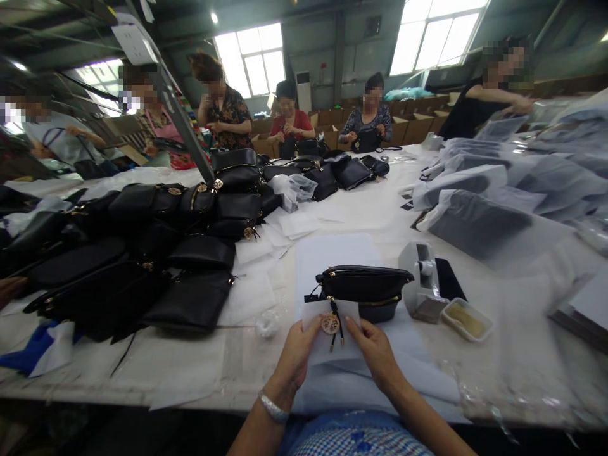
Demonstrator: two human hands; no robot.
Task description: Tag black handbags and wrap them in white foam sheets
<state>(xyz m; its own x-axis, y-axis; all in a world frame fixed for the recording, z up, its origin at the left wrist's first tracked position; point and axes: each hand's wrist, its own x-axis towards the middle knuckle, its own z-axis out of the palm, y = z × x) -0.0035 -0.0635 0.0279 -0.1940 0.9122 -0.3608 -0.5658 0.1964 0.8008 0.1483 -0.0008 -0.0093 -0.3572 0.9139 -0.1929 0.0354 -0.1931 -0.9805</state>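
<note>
A small black bag (380, 291) with gold zips lies on white sheets in front of me. A round gold charm (331, 323) with dark tassels hangs from its left end, over a small sheet of white paper (351, 311). My left hand (300, 348) pinches the paper's left side, its thumb beside the charm. On the right side of the same paper, my right hand (373, 348) holds the edge between thumb and fingers. The paper lies behind the charm and covers part of the bag's lower left.
Piles of black bags (190, 304) cover the left. A tape dispenser (420, 282) and a small plastic tub (468, 318) stand right of the bag. Wrapped bags (479, 221) are heaped at the right. Several people work across the table (370, 212); a hand (12, 289) shows at far left.
</note>
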